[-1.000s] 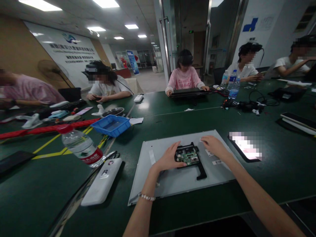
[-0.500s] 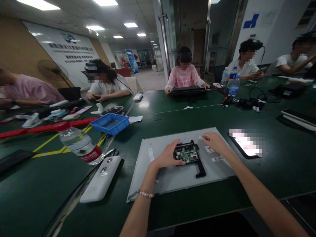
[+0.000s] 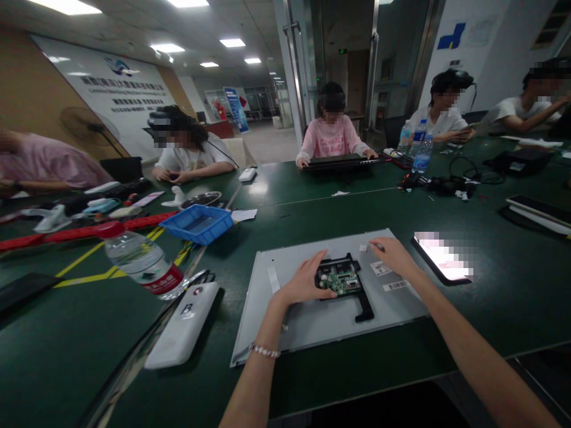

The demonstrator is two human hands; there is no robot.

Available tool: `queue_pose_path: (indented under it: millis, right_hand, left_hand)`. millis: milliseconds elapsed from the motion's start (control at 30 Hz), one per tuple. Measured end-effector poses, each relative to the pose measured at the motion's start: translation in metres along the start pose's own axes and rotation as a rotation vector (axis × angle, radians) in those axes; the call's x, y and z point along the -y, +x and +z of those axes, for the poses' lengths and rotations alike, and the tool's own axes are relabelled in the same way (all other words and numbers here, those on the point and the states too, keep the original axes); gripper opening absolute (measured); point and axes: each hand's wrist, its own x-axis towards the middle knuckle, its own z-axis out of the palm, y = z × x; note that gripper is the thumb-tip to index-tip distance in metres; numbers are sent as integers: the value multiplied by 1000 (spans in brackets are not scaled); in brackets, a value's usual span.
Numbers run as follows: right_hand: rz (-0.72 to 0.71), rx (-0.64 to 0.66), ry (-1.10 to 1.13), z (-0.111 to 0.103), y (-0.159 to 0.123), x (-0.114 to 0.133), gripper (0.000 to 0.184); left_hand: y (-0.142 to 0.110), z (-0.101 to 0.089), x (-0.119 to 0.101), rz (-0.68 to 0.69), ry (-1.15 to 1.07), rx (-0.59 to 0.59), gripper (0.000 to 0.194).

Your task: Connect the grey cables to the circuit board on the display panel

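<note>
A silvery-grey flat panel (image 3: pixel 307 330) lies on the table before me. On it rests a green circuit board (image 3: pixel 341 282) set in a black bracket (image 3: pixel 364 306) with an arm reaching down on its right. My left hand (image 3: pixel 303 282) spans the bracket's left end, thumb at the lower edge of the board and fingers at the upper edge. Over the panel's upper right, my right hand (image 3: pixel 392 257) has its fingertips pinched together; a small dark bit shows between them, too small to name. Just left of those fingertips is a small white tab (image 3: pixel 363 248).
A lit phone (image 3: pixel 441 258) lies right of the panel. To the left are a white device (image 3: pixel 182 326), a tilted water bottle (image 3: pixel 140 261) and a blue basket (image 3: pixel 198 223). Across the table, a person in pink (image 3: pixel 332 139) holds a dark panel; other people sit on both sides.
My right hand has drawn slightly right, and a gap now shows between its fingertips and the white tab. My left hand stays at the bracket. The view has shifted slightly.
</note>
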Motion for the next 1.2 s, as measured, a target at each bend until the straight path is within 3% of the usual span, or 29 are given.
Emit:
queue_pose_path:
  millis: [433,567,833,1200]
  right_hand:
    - [131,-89,147,-10,-1,-6,31]
    - [180,-59,179,-14,0,-5,29]
    - [-21,52,-43,-8,-3,12,30]
    - [-24,43,-132,-3,-7,8,31]
  left_hand:
    - [-1,-4,-2,-12,-15,31,110]
    - [0,-5,-1,-25,-15,41,112]
    - [-2,-5,0,-34,-20,42,115]
    - [-6,-5,0,-26,-21,49,115]
